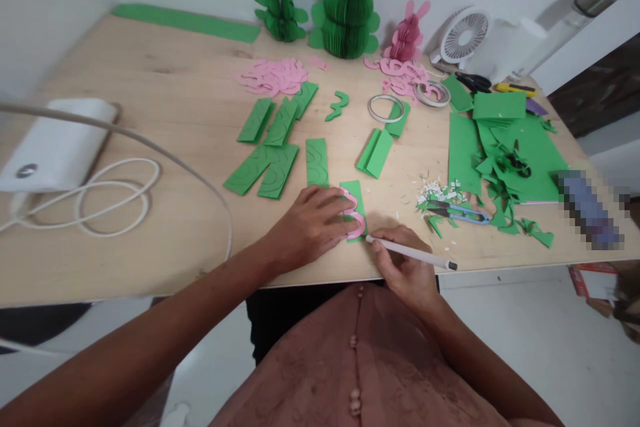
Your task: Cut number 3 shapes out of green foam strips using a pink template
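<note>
"Along the front edge of the tabletop [165, 77], seen from the head, how are the hands placed?"

"The left hand [313, 223] lies palm down, fingers slightly spread and bent, fingertips on a wavy pink paper cutout [358, 223]. That sits on a green paper strip [361, 209]."

"And the right?"

"The right hand [405, 273] is curled around a white pen [413, 253], its tip beside the cutout's lower right edge. I can't tell whether it touches paper."

"How much room is there?"

"Behind the left fingers, a marked green strip [317, 162] stands close. Beyond the right hand, thread snips [463, 213] lie by paper clippings [434, 192]. Bare wood opens between those clippings and the strip being held. Leftward, a wide bare stretch reaches to a coiled white cable [145, 193]. The front edge runs right under the right hand."
</note>
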The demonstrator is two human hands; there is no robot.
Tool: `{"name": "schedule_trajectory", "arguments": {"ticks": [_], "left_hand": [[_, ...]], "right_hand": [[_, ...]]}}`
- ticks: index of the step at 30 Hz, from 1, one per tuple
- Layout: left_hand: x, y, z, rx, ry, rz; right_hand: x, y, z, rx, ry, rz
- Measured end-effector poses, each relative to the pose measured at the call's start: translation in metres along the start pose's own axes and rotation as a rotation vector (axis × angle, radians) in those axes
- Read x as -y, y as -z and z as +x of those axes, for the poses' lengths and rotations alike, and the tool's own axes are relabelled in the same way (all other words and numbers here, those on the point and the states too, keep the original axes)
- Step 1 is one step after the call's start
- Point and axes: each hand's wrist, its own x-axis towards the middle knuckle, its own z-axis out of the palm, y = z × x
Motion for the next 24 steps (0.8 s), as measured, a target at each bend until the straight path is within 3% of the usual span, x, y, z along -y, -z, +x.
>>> {"name": "schedule_trajectory", "arguments": {"ticks": [24], "left_hand": [[-0.0002, 0.0007, 0.0, -0.008, -0.003, -0.005]], "right_hand": [[-0.0017, -0.0021, -0.0013, -0.054, -0.016, -0.018]]}}
